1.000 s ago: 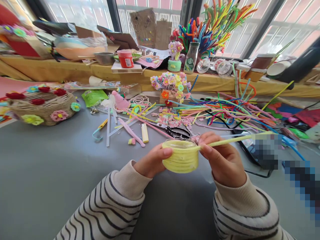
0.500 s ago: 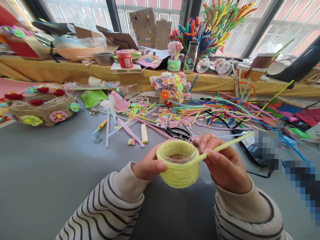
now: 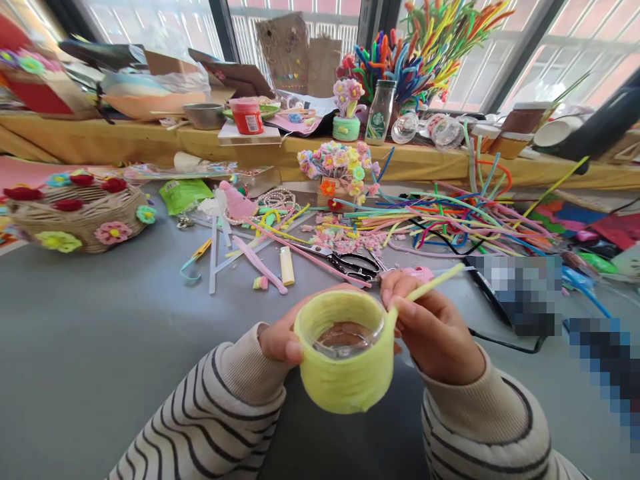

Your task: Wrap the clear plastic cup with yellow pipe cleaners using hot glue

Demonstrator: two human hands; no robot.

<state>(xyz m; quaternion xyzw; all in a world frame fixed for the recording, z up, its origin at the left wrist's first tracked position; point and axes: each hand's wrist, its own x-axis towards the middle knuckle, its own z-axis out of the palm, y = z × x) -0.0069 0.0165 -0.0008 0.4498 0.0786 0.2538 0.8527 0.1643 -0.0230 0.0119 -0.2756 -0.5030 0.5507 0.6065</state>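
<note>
Yellow-wrapped jar (image 3: pixel 345 377) is nearer and tipped further toward me than half a second ago, held above the grey table (image 3: pixel 100 347). I see my left hand (image 3: pixel 277 339) curled round its side, my right hand (image 3: pixel 435 330) pinching the now shorter loose pipe cleaner (image 3: pixel 433 283).

Both hands (image 3: pixel 350 333) hold a yellow-wrapped cup (image 3: pixel 344 360) above the grey table (image 3: pixel 100 347).

From the cup (image 3: pixel 345 360), the bare grey surface (image 3: pixel 100 347) lies open from 7 to 9 o'clock, a basket (image 3: pixel 85 213) stands far off at 10, scissors (image 3: pixel 357 265) and a lighter (image 3: pixel 287 265) lie close at 12, and pipe cleaners (image 3: pixel 450 220) and a cable (image 3: pixel 500 339) crowd 1 to 3 o'clock.
</note>
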